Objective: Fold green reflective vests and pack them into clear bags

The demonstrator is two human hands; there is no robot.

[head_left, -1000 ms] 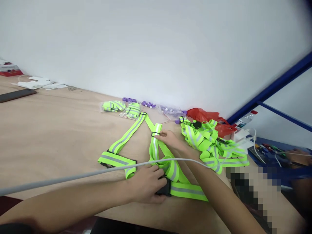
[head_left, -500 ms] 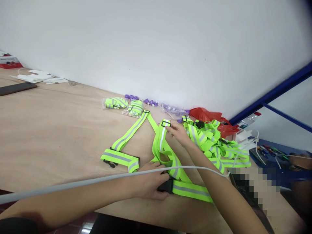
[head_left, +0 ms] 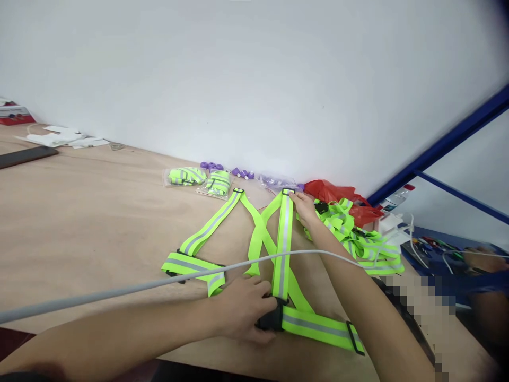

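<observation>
A neon-green reflective strap vest (head_left: 222,212) lies spread on the wooden table (head_left: 87,212). My left hand (head_left: 242,307) is closed on its black buckle (head_left: 270,320) near the front edge, where a waist strap runs off to the right. My right hand (head_left: 305,207) pinches the far end of one shoulder strap (head_left: 283,239), which is stretched straight from the buckle towards the wall. A grey cable (head_left: 159,284) crosses in front of both arms.
A tangled pile of green vests (head_left: 353,233) lies to the right, with a red bag (head_left: 334,192) behind it. Two bagged vests (head_left: 199,178) and purple bits sit by the wall. A phone (head_left: 26,155) and papers lie far left. Another person's hand (head_left: 481,257) shows at right.
My right hand has drawn the shoulder strap's end away from me towards the wall, pulling the slack strap straight. My left hand has stayed on the buckle.
</observation>
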